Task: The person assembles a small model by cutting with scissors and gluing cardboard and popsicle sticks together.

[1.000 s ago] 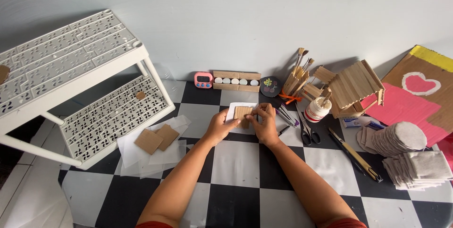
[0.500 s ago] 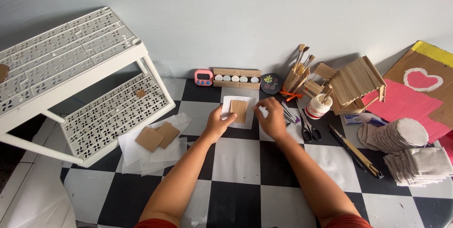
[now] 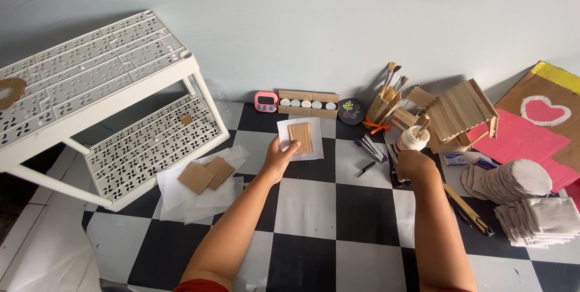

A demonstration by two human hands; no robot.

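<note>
My left hand (image 3: 279, 158) rests on the near left corner of a white paper sheet (image 3: 314, 147), its thumb touching a small brown corrugated cardboard piece (image 3: 300, 136) that lies on the sheet. My right hand (image 3: 412, 164) has reached to the right and is closed around a white glue bottle (image 3: 412, 140) with a brush standing in it. The bottle stands beside scissors and pens (image 3: 370, 149) on the black and white checkered floor.
A white perforated rack (image 3: 103, 86) lies at the left, with cardboard squares (image 3: 207, 174) on white sheets beside it. By the wall: a pink timer (image 3: 265, 101), a paint-pot strip (image 3: 308, 103), a brush holder (image 3: 383, 103), a wooden stick house (image 3: 459, 113). Stacked cardboard pieces (image 3: 519, 195) sit at the right.
My right hand left the cardboard piece and moved right to the glue bottle. My left hand stayed on the paper sheet.
</note>
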